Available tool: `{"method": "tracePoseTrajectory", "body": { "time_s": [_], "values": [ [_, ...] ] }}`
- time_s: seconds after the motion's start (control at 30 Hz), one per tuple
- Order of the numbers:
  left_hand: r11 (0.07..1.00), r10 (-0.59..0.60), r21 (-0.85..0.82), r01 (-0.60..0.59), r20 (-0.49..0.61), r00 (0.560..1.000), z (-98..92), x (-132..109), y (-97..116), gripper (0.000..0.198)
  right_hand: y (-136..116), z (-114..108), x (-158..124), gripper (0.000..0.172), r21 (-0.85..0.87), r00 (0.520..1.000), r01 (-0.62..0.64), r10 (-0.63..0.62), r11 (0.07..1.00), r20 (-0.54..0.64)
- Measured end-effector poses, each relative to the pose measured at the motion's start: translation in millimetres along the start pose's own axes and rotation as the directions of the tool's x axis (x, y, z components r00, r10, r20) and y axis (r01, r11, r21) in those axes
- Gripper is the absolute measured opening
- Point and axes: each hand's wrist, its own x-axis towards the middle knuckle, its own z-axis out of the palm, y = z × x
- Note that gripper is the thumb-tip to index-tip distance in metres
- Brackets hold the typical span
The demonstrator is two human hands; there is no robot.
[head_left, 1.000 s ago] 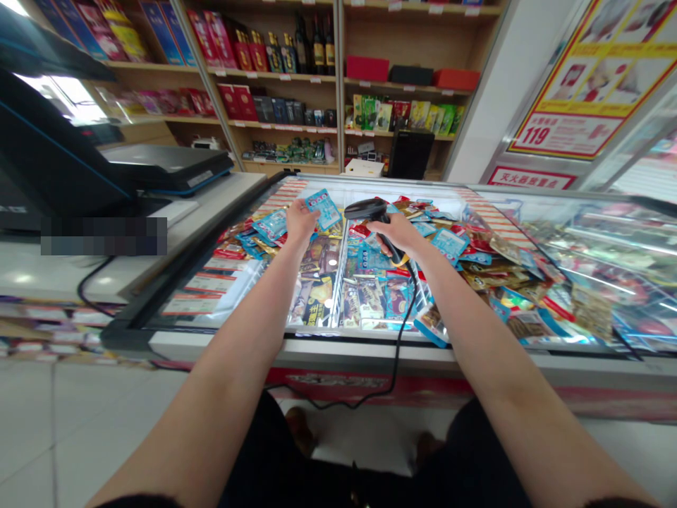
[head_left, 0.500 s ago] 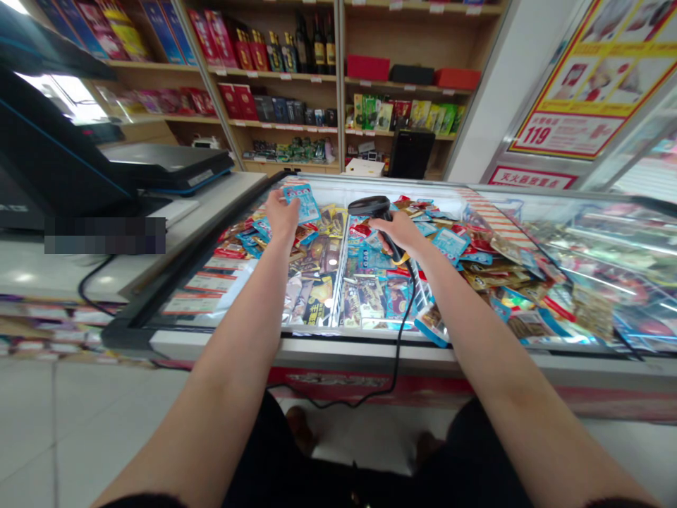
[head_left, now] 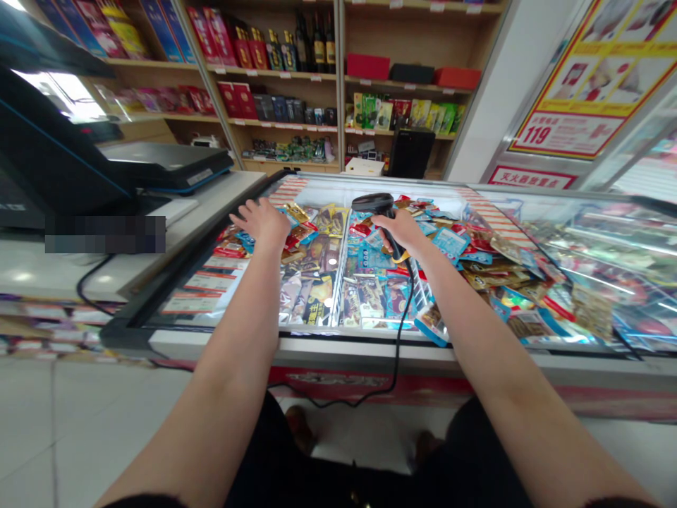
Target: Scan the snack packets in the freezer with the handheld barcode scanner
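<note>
My left hand point(head_left: 261, 224) hangs open above the left side of a chest freezer point(head_left: 338, 344), fingers spread and holding nothing. Below it lie colourful snack packets point(head_left: 312, 296), heaped over the freezer's glass and compartments. Some blue sachets point(head_left: 449, 243) lie to the right. My right hand point(head_left: 403, 231) grips a black handheld barcode scanner point(head_left: 374, 204), its head pointing up and to the left, above the packets. A black coiled cord point(head_left: 396, 353) drops from the scanner over the freezer's front edge.
A checkout counter point(head_left: 211, 201) with a black flatbed device point(head_left: 169, 159) stands to the left. Wooden shelves point(head_left: 338, 77) of boxed goods and bottles fill the back. A glass case point(head_left: 597, 254) and a poster point(head_left: 587, 92) are on the right. A tiled floor lies below.
My left hand has moved left and opened, and the blue packet it held is no longer in it. My right hand and the scanner have barely moved.
</note>
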Motion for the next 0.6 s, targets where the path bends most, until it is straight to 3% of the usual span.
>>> {"method": "tracePoseTrajectory", "body": {
  "time_s": [0.13, 0.33, 0.43, 0.6],
  "values": [
    [0.998, 0.064, -0.029, -0.064, -0.006, 0.998, 0.5, -3, 4, 0.05, -1, -1, 1, 0.028, 0.015, 1.0, -0.007, 0.008, 1.0, -0.03],
    [0.964, 0.267, -0.033, -0.264, 0.122, 0.956, 4.1, -26, 35, 0.046, 2, -4, 5, 0.027, 0.056, 0.996, -0.006, 0.01, 0.998, -0.087],
    [0.902, 0.431, -0.098, -0.42, 0.235, 0.871, 14.1, -44, 50, 0.04, 5, -6, 9, 0.023, 0.075, 0.993, -0.005, 0.014, 0.997, -0.121],
    [0.744, 0.66, -0.219, -0.631, 0.384, 0.645, 32.7, -71, 63, 0.044, 10, -7, 14, 0.022, 0.078, 0.986, 0.005, 0.008, 0.997, -0.166]
  ]
}}
